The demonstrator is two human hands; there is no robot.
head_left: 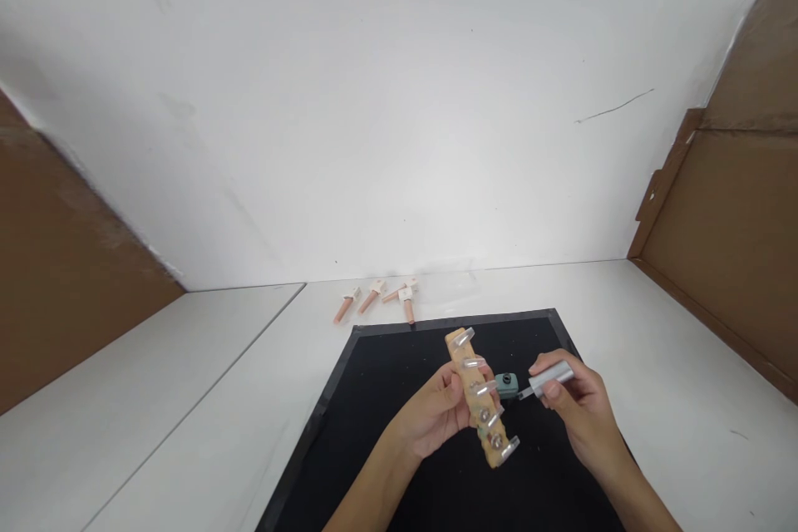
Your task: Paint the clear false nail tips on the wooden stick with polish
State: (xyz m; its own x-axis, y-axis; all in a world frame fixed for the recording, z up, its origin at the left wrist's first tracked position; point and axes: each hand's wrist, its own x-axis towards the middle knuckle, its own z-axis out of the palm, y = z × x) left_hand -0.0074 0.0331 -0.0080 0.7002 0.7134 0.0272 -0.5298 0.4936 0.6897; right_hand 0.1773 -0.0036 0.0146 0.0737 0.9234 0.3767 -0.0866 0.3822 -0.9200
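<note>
My left hand (436,409) is closed around a tan nail-tip stand (479,399), holding it tilted above the black mat. Several clear false nails (485,388) stick out along the stand, pointing to the right. Between the thumb and fingers of my right hand (583,399) is a silver-capped nail polish brush (551,380), its bristle end pointing left. Just beyond that tip stands a small teal polish bottle (506,385) with its dark neck uncovered, partly hidden behind the stand and my left fingers. The brush tip appears close to the bottle, apart from the false nails.
At the back of the white table (249,399), several pink sticks with white heads (372,297) lie near the edge of the black mat (362,374). A white wall (399,116) rises behind, with brown cardboard panels (723,208) at both sides.
</note>
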